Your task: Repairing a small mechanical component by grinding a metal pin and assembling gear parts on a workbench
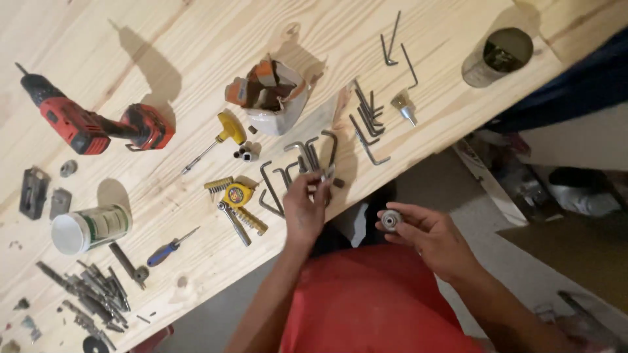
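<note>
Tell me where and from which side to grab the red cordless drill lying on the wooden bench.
Probably best to take the red cordless drill by its handle, the narrower dark-and-red section between the motor body and the wide battery base at its right end. It lies flat on its side on the bench, so come straight down from above and wrap the fingers around that waist. The bit end points up-left, away from the grip.

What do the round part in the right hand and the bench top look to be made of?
Round part in the right hand: probably metal, grey with a dull shine and a dark centre hole. Bench top: pale unfinished-looking wood, with visible grain and knots.
</note>
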